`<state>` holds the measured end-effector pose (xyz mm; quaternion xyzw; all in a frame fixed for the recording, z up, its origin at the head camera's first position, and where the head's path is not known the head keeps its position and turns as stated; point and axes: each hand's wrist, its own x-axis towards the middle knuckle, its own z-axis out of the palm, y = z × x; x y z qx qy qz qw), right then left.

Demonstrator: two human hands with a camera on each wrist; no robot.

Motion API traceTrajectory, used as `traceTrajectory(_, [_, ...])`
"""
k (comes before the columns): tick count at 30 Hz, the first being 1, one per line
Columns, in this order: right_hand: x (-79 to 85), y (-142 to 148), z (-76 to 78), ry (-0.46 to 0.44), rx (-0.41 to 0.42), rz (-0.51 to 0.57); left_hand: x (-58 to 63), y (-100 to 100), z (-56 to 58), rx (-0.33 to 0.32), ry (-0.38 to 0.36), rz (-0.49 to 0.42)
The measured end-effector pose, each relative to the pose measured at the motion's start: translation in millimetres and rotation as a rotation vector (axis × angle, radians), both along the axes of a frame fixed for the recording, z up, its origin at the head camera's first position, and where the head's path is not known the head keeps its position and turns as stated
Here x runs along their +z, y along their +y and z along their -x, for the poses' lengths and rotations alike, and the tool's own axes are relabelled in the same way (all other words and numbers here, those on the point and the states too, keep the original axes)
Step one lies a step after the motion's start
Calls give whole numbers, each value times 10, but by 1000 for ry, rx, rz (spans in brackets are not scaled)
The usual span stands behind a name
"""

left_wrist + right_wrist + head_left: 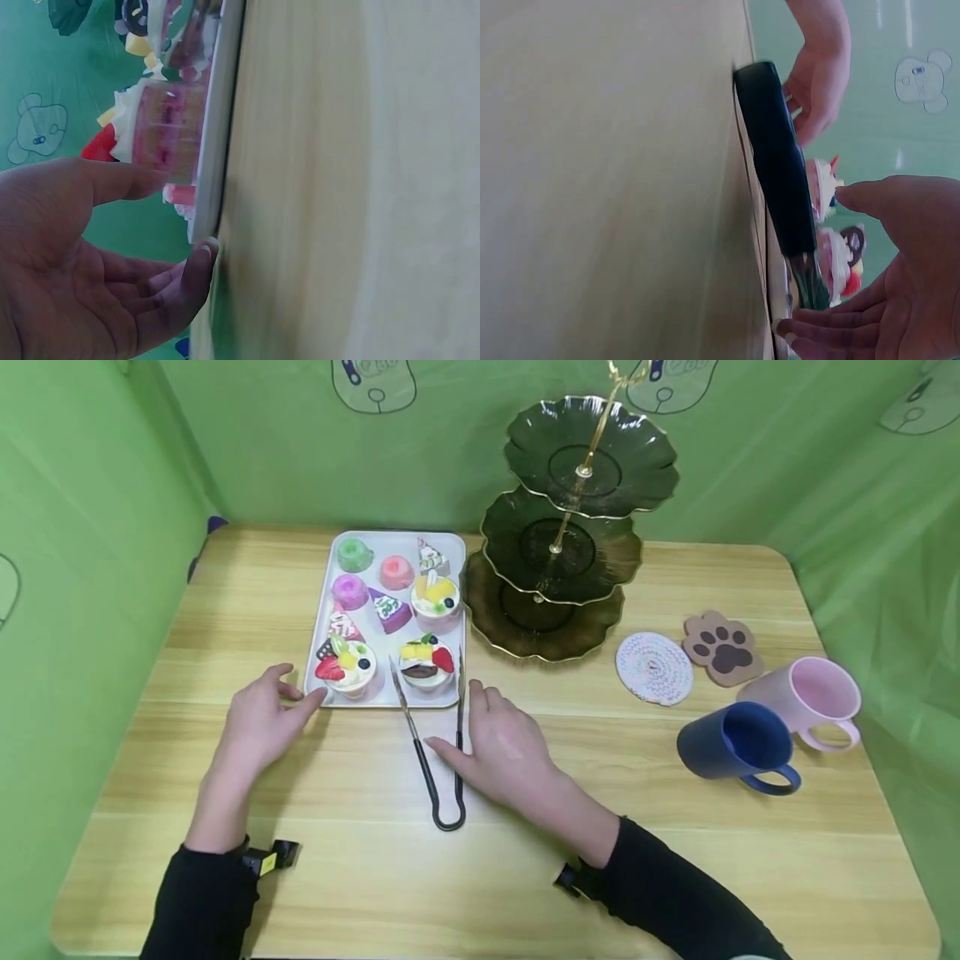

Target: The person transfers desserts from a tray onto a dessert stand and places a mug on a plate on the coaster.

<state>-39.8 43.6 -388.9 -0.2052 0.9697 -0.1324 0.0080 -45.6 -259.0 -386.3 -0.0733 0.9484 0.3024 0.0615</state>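
My left hand (264,718) is at the front left corner of a white tray (381,700), its thumb tip right at the corner and its fingers loosely bent. Close by on the tray stands a toy dessert cup (351,670) topped with a strawberry. Black-handled metal tongs (427,777) lie across the tray's front edge, their spread arms on either side of a second dessert cup (426,670). Just right of the tongs, my right hand (510,747) has its fingers extended and its thumb apart, holding nothing. The right wrist view shows the tongs' handle (772,150) beside that hand.
Several toy cakes and jellies, including a green one (355,554), fill the tray's rear. A three-tier dark green stand (536,618) rises behind right. Further right are a woven coaster (654,668), a paw coaster (723,647), a blue mug (712,743) and a pink mug (772,693).
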Motion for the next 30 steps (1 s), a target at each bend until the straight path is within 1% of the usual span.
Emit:
traceTrajectory(3, [-8,-85,-37,18,-5,-27,-41,-21,38,-7,-19,1])
traceTrajectory(5, [-12,-137,-58,11,-9,-55,-64,-33,54,-5,-23,6])
traceTrajectory(10, [0,-249,-87,-82,-29,-124,-84,-56,84,1,-27,23])
traceTrajectory(14, [15,-278,-76,-112,-31,-147,-86,-55,100,-6,-46,21])
traceTrajectory(19, [35,-216,-38,-142,-4,-157,-86,-33,124,1,-63,22])
traceTrajectory(24, [54,-88,23,-113,26,-169,-77,-22,167,9,-76,35])
traceTrajectory(30, [64,74,90,-49,49,-173,-63,-43,229,-12,-127,55])
